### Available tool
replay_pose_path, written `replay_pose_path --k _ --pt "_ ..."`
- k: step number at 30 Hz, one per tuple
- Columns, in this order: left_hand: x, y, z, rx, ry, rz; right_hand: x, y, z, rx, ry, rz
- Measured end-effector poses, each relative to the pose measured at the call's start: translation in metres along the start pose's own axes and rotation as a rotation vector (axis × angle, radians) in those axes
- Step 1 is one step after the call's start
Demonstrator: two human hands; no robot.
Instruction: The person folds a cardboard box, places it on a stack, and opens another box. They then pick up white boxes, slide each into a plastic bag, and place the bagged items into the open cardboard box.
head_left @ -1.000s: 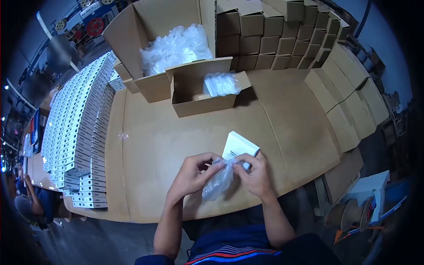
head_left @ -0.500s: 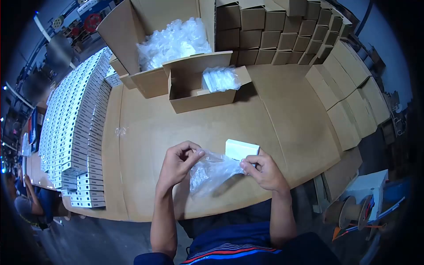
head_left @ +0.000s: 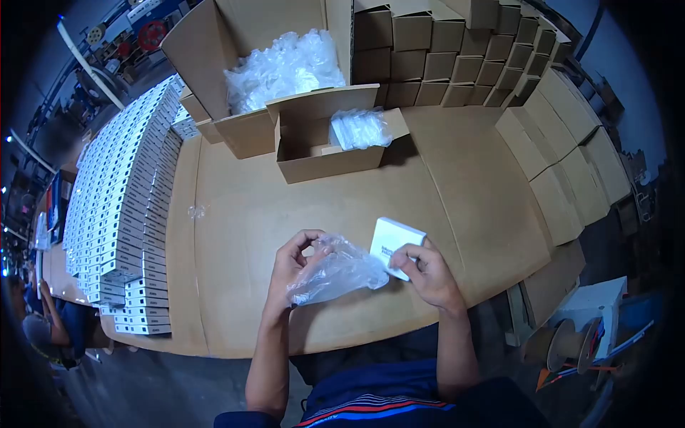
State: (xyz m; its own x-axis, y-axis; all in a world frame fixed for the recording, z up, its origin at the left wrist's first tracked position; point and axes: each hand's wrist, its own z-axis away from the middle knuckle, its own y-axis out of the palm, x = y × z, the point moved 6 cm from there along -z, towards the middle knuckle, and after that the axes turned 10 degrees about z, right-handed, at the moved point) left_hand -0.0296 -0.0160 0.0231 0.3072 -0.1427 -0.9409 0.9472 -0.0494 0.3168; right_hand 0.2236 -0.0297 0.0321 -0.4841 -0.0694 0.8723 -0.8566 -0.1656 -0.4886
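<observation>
A clear plastic bag hangs from my left hand, whose fingers are closed on its upper edge. The bag stretches across toward a small white box with dark print on its face. My right hand grips this box between thumb and fingers, the box tilted above the cardboard-covered table. The bag's right end lies right at the box's lower left edge. Farther back stands an open cardboard box with a bubble-wrapped bundle at its right end.
Stacked small white boxes line the table's left side. A large carton full of clear bubble bags stands at the back. Open brown boxes are stacked behind, and more cartons line the right. A person is at far left.
The white box has turned more upright and its printed face now shows. My right hand has let go of the bag's end, and the bag has swung up beside the box.
</observation>
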Motion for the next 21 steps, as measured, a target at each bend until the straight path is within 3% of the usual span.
replay_pose_path --k 2,5,8,15,19,21 --pt "-0.003 0.004 0.003 -0.026 -0.022 0.001 0.009 0.002 -0.001 -0.03 -0.144 -0.034" --pt "-0.002 0.009 0.005 0.003 -0.057 -0.031 0.024 0.013 -0.001 -0.048 -0.178 0.028" --pt "-0.004 0.008 0.001 0.086 -0.022 -0.094 0.015 0.023 0.0 -0.045 -0.084 0.179" --pt "-0.037 -0.041 -0.012 0.032 0.214 -0.077 -0.014 0.023 -0.002 -0.008 -0.009 -0.109" --pt "-0.004 -0.016 0.005 0.198 0.105 0.195 0.007 0.019 0.0 0.007 -0.026 -0.212" --pt "0.027 -0.007 0.024 -0.058 0.0 0.759 -0.006 0.029 0.002 -0.034 0.011 -0.425"
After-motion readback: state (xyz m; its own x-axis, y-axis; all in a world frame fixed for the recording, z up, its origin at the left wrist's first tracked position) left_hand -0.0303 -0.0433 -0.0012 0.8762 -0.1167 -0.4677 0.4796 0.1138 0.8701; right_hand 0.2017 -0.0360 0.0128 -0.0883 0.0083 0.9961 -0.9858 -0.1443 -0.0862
